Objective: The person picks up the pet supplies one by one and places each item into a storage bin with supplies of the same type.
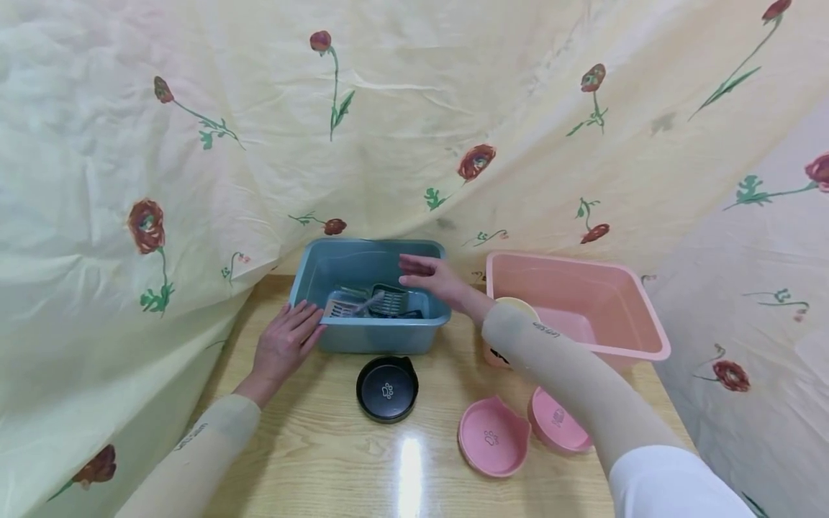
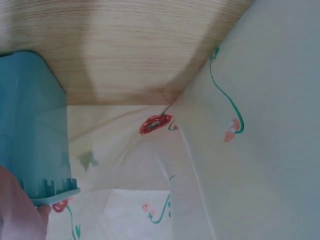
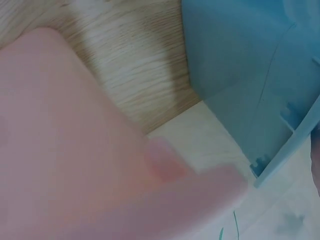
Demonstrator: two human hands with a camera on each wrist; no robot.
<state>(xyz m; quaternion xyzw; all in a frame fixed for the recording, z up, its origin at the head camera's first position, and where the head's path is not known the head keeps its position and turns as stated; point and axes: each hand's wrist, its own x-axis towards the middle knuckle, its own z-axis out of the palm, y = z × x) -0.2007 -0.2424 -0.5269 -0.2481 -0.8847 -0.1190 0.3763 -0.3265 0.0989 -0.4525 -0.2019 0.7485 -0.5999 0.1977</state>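
Observation:
A blue plastic bin (image 1: 376, 338) stands near the curtain, with slotted litter scoops inside, one pale (image 1: 340, 308) and one dark green (image 1: 388, 301). My left hand (image 1: 285, 339) rests on the bin's front left corner, fingertips at the rim. In the left wrist view part of that hand (image 2: 17, 212) shows beside the bin's rim (image 2: 55, 197). My right hand (image 1: 435, 279) hovers over the bin's right side with fingers extended and nothing in them. The right wrist view shows this hand (image 3: 90, 150) blurred, close to the bin's outer wall (image 3: 240, 75).
A black cat-eared bowl (image 1: 387, 390) lies in front of the bin. Two pink bowls (image 1: 494, 437) (image 1: 560, 421) lie to the right. A pink bin (image 1: 622, 302) stands behind them, with a pale cup-like container (image 1: 518, 308) partly hidden by my right arm. Flowered cloth (image 1: 388, 144) hangs behind the wooden table (image 1: 311, 446).

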